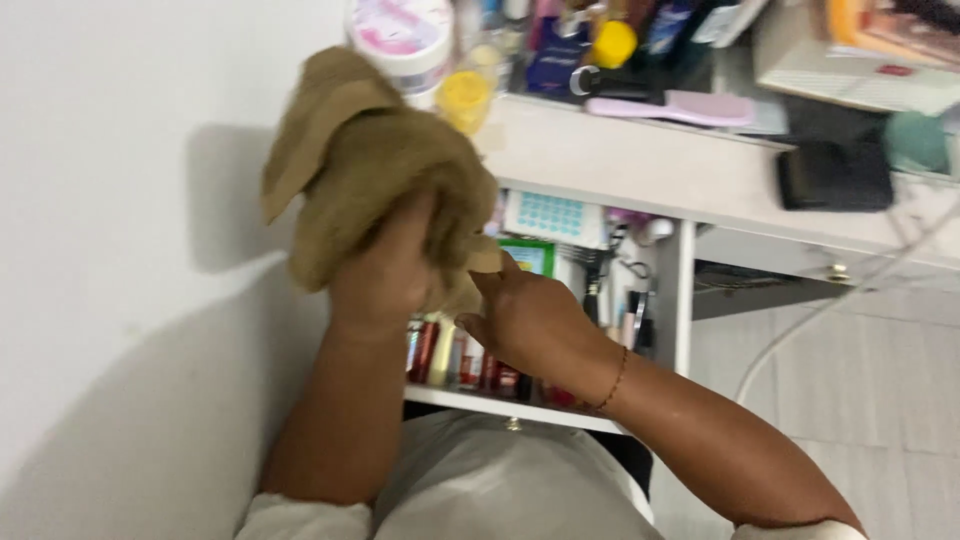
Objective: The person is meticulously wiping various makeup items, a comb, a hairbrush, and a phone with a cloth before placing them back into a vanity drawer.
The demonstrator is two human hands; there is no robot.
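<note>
A bunched tan cloth (360,165) is held up in front of me, above an open white drawer (520,408). My left hand (385,275) grips the cloth from below, fingers buried in its folds. My right hand (525,315) pinches the cloth's lower right corner; a thin bracelet sits on that wrist. The drawer below holds several small cosmetic tubes, a pale card with blue dots (555,215) and a green box (530,255), partly hidden by my hands.
A white dressing table top (640,165) carries a pink-lidded jar (405,35), a yellow bottle (465,95), a pink hairbrush (680,108) and a black wallet (835,175). A white wall stands close at the left. A white cable (820,310) hangs over the tiled floor at right.
</note>
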